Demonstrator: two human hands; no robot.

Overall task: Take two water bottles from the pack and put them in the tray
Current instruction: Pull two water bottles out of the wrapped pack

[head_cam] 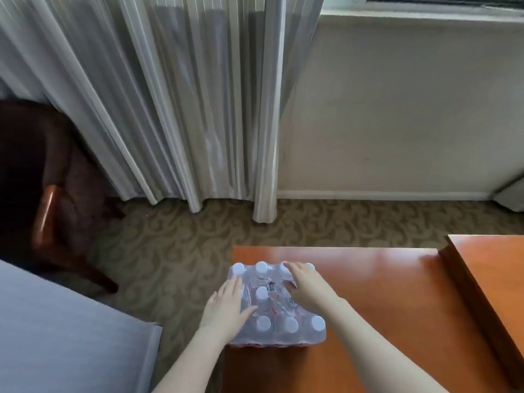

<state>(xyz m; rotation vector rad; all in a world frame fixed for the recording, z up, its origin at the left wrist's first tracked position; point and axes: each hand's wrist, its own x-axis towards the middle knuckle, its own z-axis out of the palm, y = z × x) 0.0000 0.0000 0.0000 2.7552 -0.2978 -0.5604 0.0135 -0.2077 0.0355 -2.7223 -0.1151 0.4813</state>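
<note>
A shrink-wrapped pack of water bottles (pixel 279 321) with white caps stands on the left end of an orange-brown wooden table (pixel 382 293). My left hand (pixel 226 306) lies flat on the pack's left side, fingers spread over the wrap. My right hand (pixel 306 287) rests on the top of the pack toward its far right, fingers pressing into the plastic. Neither hand holds a bottle. No tray is in view.
A second wooden surface (pixel 490 279) overlaps the table at the right. A grey cushion (pixel 62 330) sits at lower left and a dark wooden chair (pixel 48 211) at the left. Curtains (pixel 170 109) hang behind, over patterned carpet (pixel 175 251).
</note>
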